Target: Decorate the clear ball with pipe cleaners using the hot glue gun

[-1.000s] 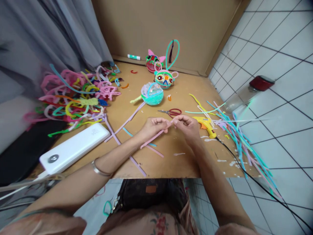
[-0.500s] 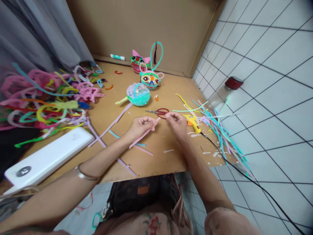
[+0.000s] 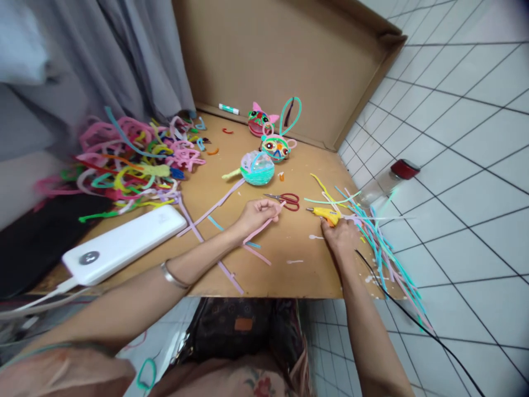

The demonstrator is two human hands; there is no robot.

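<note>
Pinched between the fingertips of my left hand [image 3: 260,216] is a pink pipe cleaner [image 3: 257,232]; its short end pokes up past the thumb and its long end hangs toward my wrist. My right hand [image 3: 341,236] is closed round the handle of a yellow hot glue gun [image 3: 327,213], which lies on the table with its nozzle to the left. Red-handled scissors [image 3: 289,200] lie just beyond my left fingertips. Behind them sits a round, clear ball partly wrapped in turquoise pipe cleaner [image 3: 258,172].
Two decorated animal-face balls [image 3: 276,148] stand at the back. Tangled pipe cleaners [image 3: 144,160] and a white power bank [image 3: 124,242] occupy the left. Straight pipe cleaners [image 3: 380,242] and a red-lidded bottle [image 3: 386,184] are by the tiled wall. A black cord [image 3: 405,300] trails right.
My right hand has moved away from my left, right and toward me, onto the glue gun. My left hand keeps its pinch on the pink pipe cleaner. The camera view has shifted left.
</note>
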